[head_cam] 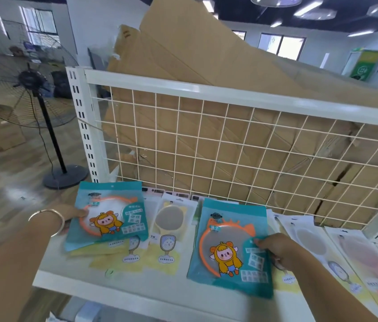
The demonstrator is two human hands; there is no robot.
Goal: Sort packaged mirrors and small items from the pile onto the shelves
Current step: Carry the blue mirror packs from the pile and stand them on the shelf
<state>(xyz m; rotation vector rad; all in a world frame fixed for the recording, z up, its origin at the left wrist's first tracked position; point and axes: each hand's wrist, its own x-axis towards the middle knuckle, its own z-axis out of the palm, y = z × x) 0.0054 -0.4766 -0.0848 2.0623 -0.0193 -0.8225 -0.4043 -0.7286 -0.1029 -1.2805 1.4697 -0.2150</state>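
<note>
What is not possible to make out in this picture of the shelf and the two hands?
Head view only.
- Fingers of the left hand: hidden under the left teal pack; only the thumb shows.
- Small print on the right teal pack, which the right hand grips: blurred.
- Pale packs at the right: cut off by the picture's edge.
- Yellow packs: partly covered by the teal ones.

At 8 o'clock, only the thumb of the left hand shows; its other fingers are hidden under the left teal mirror pack. This pack covers part of the yellow packs. Print on the right teal mirror pack is too small to read. At 4 o'clock, the pale packs are blurred and cut off by the picture's edge.
</note>
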